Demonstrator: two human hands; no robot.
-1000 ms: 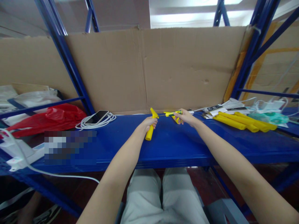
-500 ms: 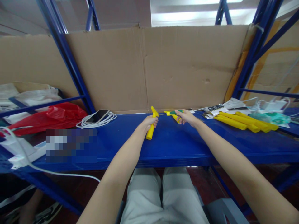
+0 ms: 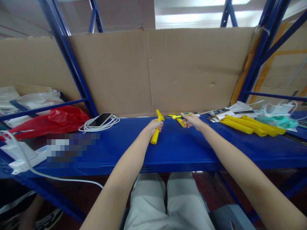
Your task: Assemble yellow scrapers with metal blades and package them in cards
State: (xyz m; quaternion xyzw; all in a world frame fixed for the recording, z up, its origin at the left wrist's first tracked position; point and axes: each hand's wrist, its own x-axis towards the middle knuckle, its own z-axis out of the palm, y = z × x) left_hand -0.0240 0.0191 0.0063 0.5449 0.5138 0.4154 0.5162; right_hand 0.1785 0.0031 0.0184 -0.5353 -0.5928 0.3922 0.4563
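My left hand (image 3: 155, 126) is wrapped round a yellow plastic handle (image 3: 154, 138) with a wider, angled head, held upright just above or on the blue shelf top. In my right hand (image 3: 191, 121) is a screwdriver (image 3: 177, 117) with a green and yellow handle, its thin shaft pointing left at the head of the yellow handle. The tip meets that head's right side, though too small to tell whether it sits in a screw. Beside my right fingers lies another yellow piece (image 3: 181, 122), partly hidden by the hand and screwdriver.
Several yellow tubes (image 3: 249, 125) lie at the right, near papers (image 3: 224, 112) and a green plastic bag (image 3: 279, 121). To the left are a phone (image 3: 101, 119) on a coiled white cable (image 3: 115, 120), a red bag (image 3: 64, 117) and a power strip (image 3: 21, 164). Cardboard (image 3: 192, 70) stands behind.
The screwdriver's handle looks turned in my right fingers, showing more yellow. My left hand and the yellow handle stay almost in place.
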